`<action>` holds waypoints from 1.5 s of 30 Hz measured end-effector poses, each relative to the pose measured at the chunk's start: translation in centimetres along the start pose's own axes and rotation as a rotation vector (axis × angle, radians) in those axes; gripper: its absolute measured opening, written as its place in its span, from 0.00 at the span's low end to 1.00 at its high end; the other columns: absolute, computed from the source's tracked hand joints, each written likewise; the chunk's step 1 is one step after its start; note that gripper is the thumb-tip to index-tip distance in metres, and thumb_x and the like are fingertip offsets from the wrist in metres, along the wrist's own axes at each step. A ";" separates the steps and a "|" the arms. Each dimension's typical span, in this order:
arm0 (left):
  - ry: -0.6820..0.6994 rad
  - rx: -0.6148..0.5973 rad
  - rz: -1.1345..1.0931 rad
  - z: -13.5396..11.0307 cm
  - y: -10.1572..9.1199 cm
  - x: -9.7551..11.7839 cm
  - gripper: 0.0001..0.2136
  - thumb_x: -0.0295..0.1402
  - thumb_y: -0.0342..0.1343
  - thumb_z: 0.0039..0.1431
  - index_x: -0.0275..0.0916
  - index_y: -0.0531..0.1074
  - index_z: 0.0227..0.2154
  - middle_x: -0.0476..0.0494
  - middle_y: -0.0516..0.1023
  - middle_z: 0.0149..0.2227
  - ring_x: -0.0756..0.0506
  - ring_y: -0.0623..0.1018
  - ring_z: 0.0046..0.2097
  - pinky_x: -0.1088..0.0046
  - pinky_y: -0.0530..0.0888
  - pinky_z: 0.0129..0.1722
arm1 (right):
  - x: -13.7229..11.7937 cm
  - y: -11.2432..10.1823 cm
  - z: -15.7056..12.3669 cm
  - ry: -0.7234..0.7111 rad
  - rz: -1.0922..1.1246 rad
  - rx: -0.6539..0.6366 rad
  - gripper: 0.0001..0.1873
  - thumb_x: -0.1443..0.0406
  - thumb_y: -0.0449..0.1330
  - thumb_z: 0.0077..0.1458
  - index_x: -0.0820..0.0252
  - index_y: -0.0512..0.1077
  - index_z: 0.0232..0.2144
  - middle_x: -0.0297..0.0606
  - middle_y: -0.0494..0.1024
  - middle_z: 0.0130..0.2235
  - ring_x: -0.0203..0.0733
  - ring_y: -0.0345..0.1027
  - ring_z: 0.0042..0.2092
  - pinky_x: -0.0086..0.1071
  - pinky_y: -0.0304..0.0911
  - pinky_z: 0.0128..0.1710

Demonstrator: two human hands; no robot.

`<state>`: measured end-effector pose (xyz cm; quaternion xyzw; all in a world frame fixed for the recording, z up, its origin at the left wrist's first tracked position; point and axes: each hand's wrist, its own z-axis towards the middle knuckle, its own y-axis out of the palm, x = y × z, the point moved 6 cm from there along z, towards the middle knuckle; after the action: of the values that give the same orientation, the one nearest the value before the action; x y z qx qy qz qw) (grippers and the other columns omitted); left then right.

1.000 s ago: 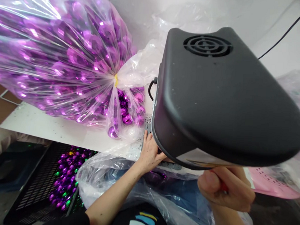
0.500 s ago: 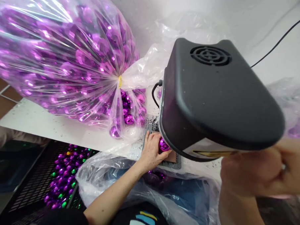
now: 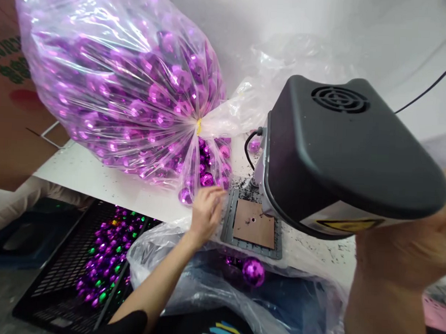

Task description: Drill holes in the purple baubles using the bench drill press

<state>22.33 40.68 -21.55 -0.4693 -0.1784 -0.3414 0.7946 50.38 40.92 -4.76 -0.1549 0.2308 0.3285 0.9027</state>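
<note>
My left hand is at the table edge, between the brown square plate and a few loose purple mirrored balls. Its fingers are loosely bent and apart, with nothing visible in them. The plate has a small hole and sits on a grey slotted base under a black machine head. At the far right my right hand is closed around the machine's handle, mostly hidden behind the head. One purple mirrored ball is over the open clear plastic bag below the table edge.
A large tied clear bag of purple balls lies on the white table at left. Below it stands a black crate holding small purple and green balls. A cardboard box is at far left. Dark shavings litter the table.
My left hand has left the ball on the plate and moved left toward the loose balls. That ball is now off the plate, over the open bag. My right hand stays at the handle.
</note>
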 end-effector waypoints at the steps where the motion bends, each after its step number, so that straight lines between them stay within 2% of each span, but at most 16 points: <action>1: -0.064 0.010 0.196 1.7 -0.2 -1.5 0.14 0.28 0.48 0.69 0.40 0.75 0.51 0.35 0.77 0.54 0.35 0.73 0.56 0.51 0.68 0.58 | -0.2 0.1 0.1 -0.007 0.005 0.002 0.26 0.48 0.55 0.63 0.63 0.69 0.25 0.32 0.64 0.25 0.29 0.58 0.29 0.31 0.47 0.32; 4: -0.146 -0.186 0.575 5.2 0.7 -4.9 0.20 0.22 0.50 0.61 0.37 0.74 0.54 0.30 0.76 0.56 0.29 0.72 0.56 0.44 0.66 0.56 | -0.8 0.3 0.3 -0.018 -0.007 -0.003 0.26 0.48 0.54 0.63 0.63 0.68 0.24 0.31 0.63 0.24 0.28 0.57 0.29 0.31 0.45 0.31; 6: -0.154 -0.282 0.606 5.8 1.0 -5.9 0.22 0.21 0.51 0.59 0.35 0.72 0.56 0.28 0.77 0.52 0.28 0.72 0.55 0.44 0.67 0.55 | -1.0 0.2 0.4 -0.017 -0.030 -0.016 0.25 0.50 0.55 0.64 0.63 0.67 0.24 0.31 0.62 0.24 0.27 0.54 0.27 0.31 0.44 0.30; 7: -0.160 -0.281 0.560 5.8 0.7 -5.9 0.23 0.22 0.52 0.59 0.34 0.71 0.58 0.28 0.77 0.50 0.29 0.73 0.54 0.44 0.67 0.55 | -1.1 0.2 0.4 -0.017 -0.037 -0.025 0.25 0.50 0.55 0.64 0.64 0.68 0.24 0.31 0.63 0.24 0.26 0.53 0.27 0.31 0.43 0.30; 10: -0.203 -0.155 0.195 4.7 -1.5 -5.1 0.27 0.29 0.60 0.59 0.37 0.66 0.61 0.32 0.75 0.55 0.32 0.73 0.56 0.49 0.68 0.57 | -1.0 0.0 0.4 -0.025 -0.034 -0.035 0.25 0.50 0.54 0.64 0.64 0.68 0.25 0.31 0.64 0.25 0.26 0.54 0.28 0.31 0.44 0.30; 13: -0.373 -0.067 -0.395 3.0 -3.3 -4.1 0.28 0.37 0.66 0.57 0.44 0.67 0.60 0.39 0.75 0.56 0.39 0.76 0.54 0.59 0.72 0.56 | -0.7 0.0 0.3 -0.024 -0.029 -0.022 0.25 0.50 0.54 0.64 0.63 0.69 0.25 0.32 0.64 0.25 0.28 0.57 0.29 0.31 0.46 0.31; 16: -0.615 -0.145 -0.954 1.4 -2.3 -3.0 0.27 0.37 0.70 0.54 0.45 0.70 0.56 0.43 0.78 0.50 0.42 0.80 0.50 0.64 0.76 0.50 | -0.4 0.0 0.2 -0.026 -0.035 -0.004 0.23 0.51 0.55 0.64 0.63 0.69 0.25 0.32 0.64 0.25 0.28 0.58 0.29 0.31 0.46 0.31; 18: -0.704 -0.220 -1.224 0.8 -0.9 -1.9 0.25 0.37 0.70 0.54 0.43 0.71 0.54 0.42 0.80 0.48 0.40 0.81 0.49 0.63 0.78 0.49 | -0.6 0.1 0.3 -0.041 -0.041 -0.011 0.23 0.51 0.55 0.64 0.63 0.69 0.25 0.31 0.64 0.24 0.28 0.57 0.28 0.30 0.46 0.30; 20: -0.738 -0.265 -1.393 0.6 0.3 -1.0 0.23 0.40 0.68 0.56 0.41 0.72 0.52 0.41 0.80 0.47 0.38 0.83 0.49 0.60 0.79 0.49 | -1.0 0.1 0.3 -0.047 -0.048 -0.031 0.22 0.53 0.54 0.64 0.63 0.68 0.25 0.31 0.64 0.24 0.27 0.55 0.27 0.30 0.45 0.29; 22: -0.759 -0.310 -1.443 0.2 1.4 -0.3 0.23 0.44 0.68 0.57 0.39 0.72 0.51 0.40 0.81 0.45 0.39 0.84 0.45 0.63 0.80 0.45 | -1.2 0.2 0.4 -0.036 -0.047 -0.045 0.20 0.55 0.55 0.64 0.63 0.68 0.25 0.30 0.64 0.24 0.26 0.53 0.27 0.29 0.44 0.28; 24: -0.752 -0.349 -1.354 -0.1 2.2 0.2 0.23 0.45 0.68 0.55 0.39 0.73 0.50 0.41 0.81 0.43 0.42 0.83 0.42 0.68 0.79 0.39 | -1.3 0.2 0.5 -0.025 -0.032 -0.049 0.19 0.56 0.56 0.63 0.63 0.68 0.25 0.29 0.64 0.24 0.25 0.52 0.26 0.28 0.43 0.28; 26: -0.674 -0.378 -1.129 -0.4 2.7 0.6 0.23 0.42 0.70 0.53 0.40 0.73 0.50 0.44 0.81 0.43 0.43 0.82 0.43 0.71 0.78 0.40 | -1.4 0.2 0.6 -0.026 -0.010 -0.045 0.19 0.56 0.57 0.62 0.63 0.68 0.24 0.29 0.60 0.22 0.25 0.50 0.26 0.28 0.43 0.27; 29: -0.475 -0.473 -0.756 -0.5 3.3 1.7 0.22 0.40 0.68 0.55 0.43 0.73 0.52 0.45 0.80 0.47 0.42 0.79 0.49 0.66 0.77 0.49 | -1.6 0.1 0.6 -0.027 -0.014 -0.032 0.20 0.55 0.58 0.61 0.63 0.68 0.23 0.28 0.53 0.21 0.25 0.45 0.25 0.26 0.43 0.26; 32: -0.326 -0.569 -0.535 -0.4 4.2 2.5 0.22 0.40 0.65 0.58 0.43 0.73 0.55 0.43 0.80 0.51 0.39 0.78 0.52 0.59 0.75 0.55 | -1.6 0.1 0.6 -0.008 -0.028 -0.043 0.21 0.55 0.57 0.62 0.63 0.69 0.23 0.28 0.56 0.22 0.25 0.48 0.26 0.25 0.45 0.26; 39: -0.107 -0.533 -0.236 0.8 5.0 4.0 0.19 0.40 0.64 0.59 0.43 0.74 0.52 0.40 0.80 0.49 0.36 0.77 0.53 0.55 0.73 0.57 | -1.7 0.2 0.5 -0.011 0.002 -0.057 0.18 0.59 0.57 0.62 0.64 0.69 0.24 0.28 0.63 0.22 0.24 0.51 0.26 0.24 0.46 0.26; 45: -0.121 -0.451 -0.158 0.3 7.4 4.2 0.20 0.43 0.66 0.56 0.44 0.76 0.49 0.40 0.79 0.49 0.35 0.75 0.55 0.51 0.70 0.60 | -1.6 0.2 0.5 0.004 -0.035 -0.073 0.17 0.58 0.57 0.62 0.63 0.69 0.24 0.28 0.61 0.22 0.24 0.51 0.26 0.25 0.46 0.26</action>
<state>30.52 41.81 -23.50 -0.6389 -0.1809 -0.4049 0.6286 49.33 40.43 -3.53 -0.1922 0.2180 0.3205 0.9016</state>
